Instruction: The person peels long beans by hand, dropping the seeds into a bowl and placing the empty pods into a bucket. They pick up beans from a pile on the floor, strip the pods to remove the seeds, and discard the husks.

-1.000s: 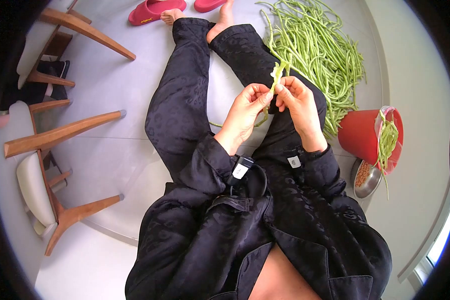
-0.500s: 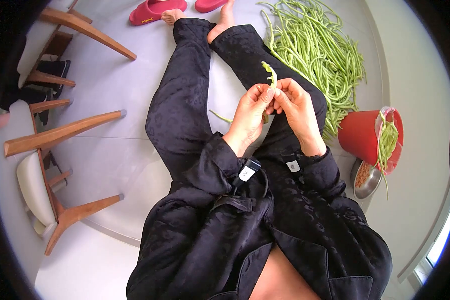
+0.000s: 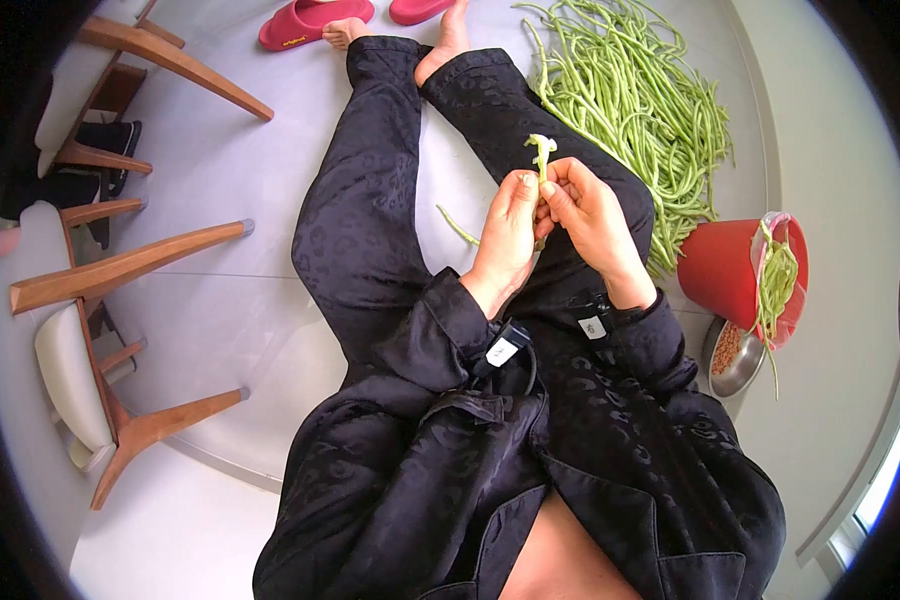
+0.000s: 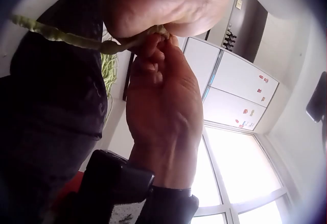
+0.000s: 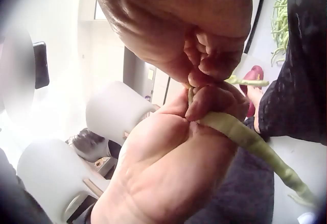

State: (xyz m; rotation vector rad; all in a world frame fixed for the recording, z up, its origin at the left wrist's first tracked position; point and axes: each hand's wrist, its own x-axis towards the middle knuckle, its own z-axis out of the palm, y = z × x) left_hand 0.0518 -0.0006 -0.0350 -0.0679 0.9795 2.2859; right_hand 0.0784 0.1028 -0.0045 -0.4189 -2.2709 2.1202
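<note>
Both hands meet over the person's lap around one long bean (image 3: 541, 150), whose pale, split-looking end sticks up above the fingertips in the head view. My left hand (image 3: 505, 235) grips the bean, and its plump tail (image 5: 260, 150) runs out from under the curled fingers in the right wrist view. Thumb and fingers of my right hand (image 3: 595, 220) pinch the bean right beside the left fingertips. In the left wrist view the tail (image 4: 76, 40) stretches away over the dark trouser leg. The pinched stretch of pod is mostly hidden by the fingers.
A large heap of long beans (image 3: 640, 110) lies on the floor to the right. A red bucket (image 3: 715, 262) has pods (image 3: 776, 280) hanging over its rim. Below it stands a metal bowl (image 3: 740, 377) holding brown seeds. Chairs (image 3: 140, 262) stand left; pink slippers (image 3: 315, 22) lie ahead.
The left hand has turned and shifted slightly right, closer against the right hand. The bean's upper end has moved left and sits lower, and its tail points differently beside the left hand.
</note>
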